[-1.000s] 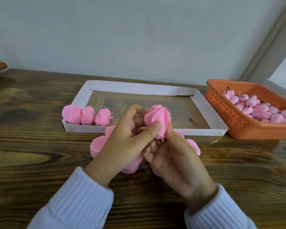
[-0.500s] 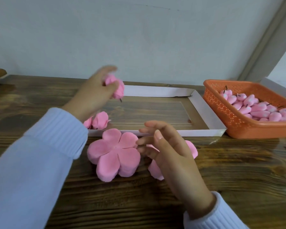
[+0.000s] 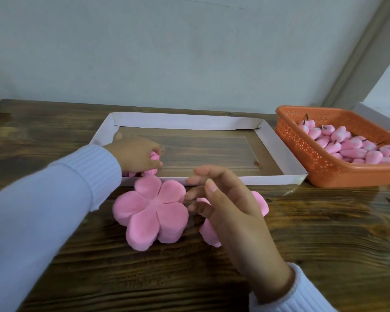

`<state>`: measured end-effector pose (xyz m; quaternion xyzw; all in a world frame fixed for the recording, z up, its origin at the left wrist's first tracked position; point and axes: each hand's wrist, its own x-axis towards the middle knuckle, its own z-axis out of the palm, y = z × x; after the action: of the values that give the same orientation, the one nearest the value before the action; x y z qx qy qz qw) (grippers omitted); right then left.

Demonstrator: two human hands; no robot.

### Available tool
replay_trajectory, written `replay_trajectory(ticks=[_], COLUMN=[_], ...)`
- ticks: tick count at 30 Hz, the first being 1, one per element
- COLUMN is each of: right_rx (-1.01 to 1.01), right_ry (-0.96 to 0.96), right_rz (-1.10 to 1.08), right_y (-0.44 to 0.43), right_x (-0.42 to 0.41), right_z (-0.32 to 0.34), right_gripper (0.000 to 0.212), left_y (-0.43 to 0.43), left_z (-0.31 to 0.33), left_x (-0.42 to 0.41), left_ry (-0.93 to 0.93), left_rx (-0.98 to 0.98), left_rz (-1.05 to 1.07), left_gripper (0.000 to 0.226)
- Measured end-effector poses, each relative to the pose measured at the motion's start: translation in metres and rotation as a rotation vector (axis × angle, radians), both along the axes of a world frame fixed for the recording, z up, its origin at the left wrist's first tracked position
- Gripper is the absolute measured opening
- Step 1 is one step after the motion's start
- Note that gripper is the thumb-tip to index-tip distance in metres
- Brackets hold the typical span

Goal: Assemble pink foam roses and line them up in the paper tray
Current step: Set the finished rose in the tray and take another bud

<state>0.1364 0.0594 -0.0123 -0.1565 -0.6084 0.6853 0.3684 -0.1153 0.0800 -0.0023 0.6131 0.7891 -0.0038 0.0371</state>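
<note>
My left hand [image 3: 135, 155] reaches into the left front corner of the white paper tray [image 3: 270, 143], fingers closed on a finished pink foam rose [image 3: 154, 156] held low over the tray floor. Other roses in that corner are mostly hidden under my hand and sleeve. In front of the tray lies a stack of flat five-petal pink foam flowers [image 3: 151, 211]. My right hand [image 3: 230, 206] hovers open, fingers spread, over a second pink petal stack [image 3: 260, 202], which it largely covers.
An orange plastic basket [image 3: 302, 152] at the right holds several pink foam buds with dark stems [image 3: 351, 147]. A white box edge [image 3: 374, 114] shows behind it. Everything stands on a dark wooden table [image 3: 324, 233] set against a pale wall.
My left hand took the assembled rose out of both hands, carried it up and left, then lowered it into the tray's left front corner. My right hand let go and stays open.
</note>
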Motion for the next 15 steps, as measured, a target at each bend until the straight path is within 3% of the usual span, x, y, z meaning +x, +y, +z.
replay_trajectory(ticks=[4,9,15], right_rx=[0.009,-0.012,0.003], right_ry=[-0.009,-0.021,-0.031], right_rz=[-0.004,-0.003,-0.004], right_y=[-0.001,-0.001,-0.001], right_x=[0.0,0.001,0.001], right_z=[0.001,0.002,0.002], right_gripper=[0.032,0.028,0.027], left_y=[-0.004,-0.006,-0.009], left_z=[0.0,-0.006,-0.008], left_x=[-0.006,-0.01,-0.014], left_ry=[0.051,-0.125,-0.135], left_rx=[-0.04,-0.025,-0.007], left_rz=[0.068,0.082,0.047], left_gripper=[0.025,0.035,0.034])
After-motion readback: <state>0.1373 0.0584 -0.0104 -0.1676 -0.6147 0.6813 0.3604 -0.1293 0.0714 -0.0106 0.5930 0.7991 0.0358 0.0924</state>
